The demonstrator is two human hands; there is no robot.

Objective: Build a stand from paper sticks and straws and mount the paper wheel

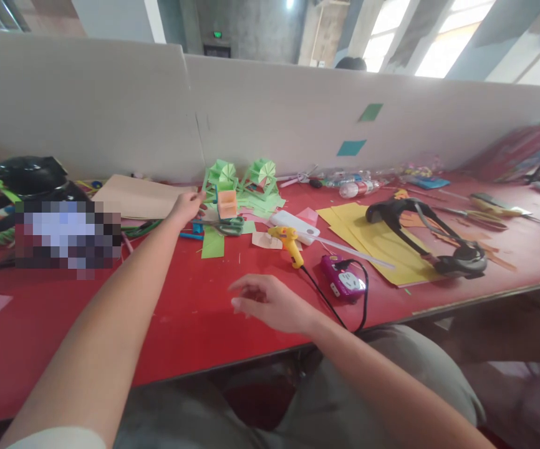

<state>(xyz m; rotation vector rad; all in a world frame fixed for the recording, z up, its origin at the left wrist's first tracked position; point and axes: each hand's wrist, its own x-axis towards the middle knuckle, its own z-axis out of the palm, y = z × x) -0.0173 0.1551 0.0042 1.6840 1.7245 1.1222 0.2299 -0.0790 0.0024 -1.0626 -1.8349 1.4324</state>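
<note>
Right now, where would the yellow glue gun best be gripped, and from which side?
Probably by its handle, coming from the near side with the right hand: the yellow glue gun lies with that handle pointing toward the person, cord trailing from its end.

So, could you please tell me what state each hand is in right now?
Left hand: by the brown sheet; grip cannot be told.
Right hand: open, loosely curled, holding nothing.

I count two paper wheels (263, 173), one glue gun (291, 247), perhaps two bottles (358, 189).
</note>
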